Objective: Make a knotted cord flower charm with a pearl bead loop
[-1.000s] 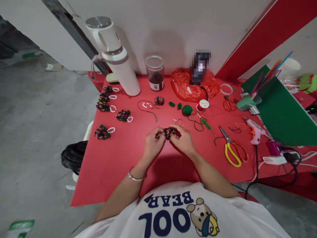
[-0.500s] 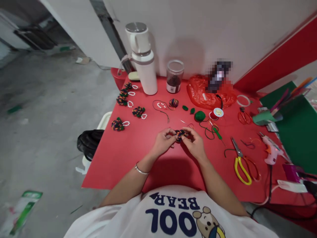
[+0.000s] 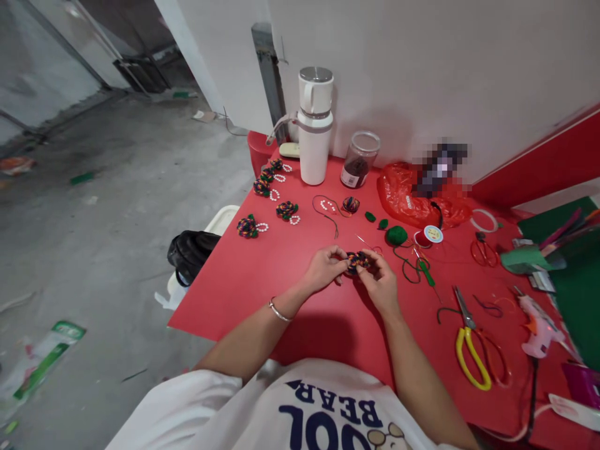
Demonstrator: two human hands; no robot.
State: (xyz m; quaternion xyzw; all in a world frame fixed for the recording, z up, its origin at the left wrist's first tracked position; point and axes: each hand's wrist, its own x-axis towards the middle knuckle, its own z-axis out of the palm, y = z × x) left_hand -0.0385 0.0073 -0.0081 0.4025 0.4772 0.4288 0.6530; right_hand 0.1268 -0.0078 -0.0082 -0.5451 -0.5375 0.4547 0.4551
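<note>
Between my two hands is a small multicoloured crocheted flower (image 3: pixel 357 262) of dark yarn flecked with orange and yellow. My left hand (image 3: pixel 327 269) pinches its left edge, and my right hand (image 3: pixel 379 282) grips its right side with thumb and fingers. Just beyond the fingers lies a sewing needle (image 3: pixel 363 240) with thread. Green crocheted leaves (image 3: pixel 370 217), a green yarn ball (image 3: pixel 396 235) and a multicoloured yarn ball (image 3: pixel 350 205) sit farther back. To the left are several finished-looking yarn flowers (image 3: pixel 247 226) with white bead loops (image 3: pixel 262 227).
Yellow-handled scissors (image 3: pixel 471 353), a pink glue gun (image 3: pixel 539 331) and a green-handled crochet hook (image 3: pixel 426 272) lie to the right. A white flask (image 3: pixel 314 147), a clear jar (image 3: pixel 360 161) and a red plastic bag (image 3: pixel 398 194) stand along the wall. The red table (image 3: pixel 210 300) ends at the left.
The view has swung left, so the table and things on it appear farther right and slightly lower. Both hands still hold the flower, whose coloured face shows a little more.
</note>
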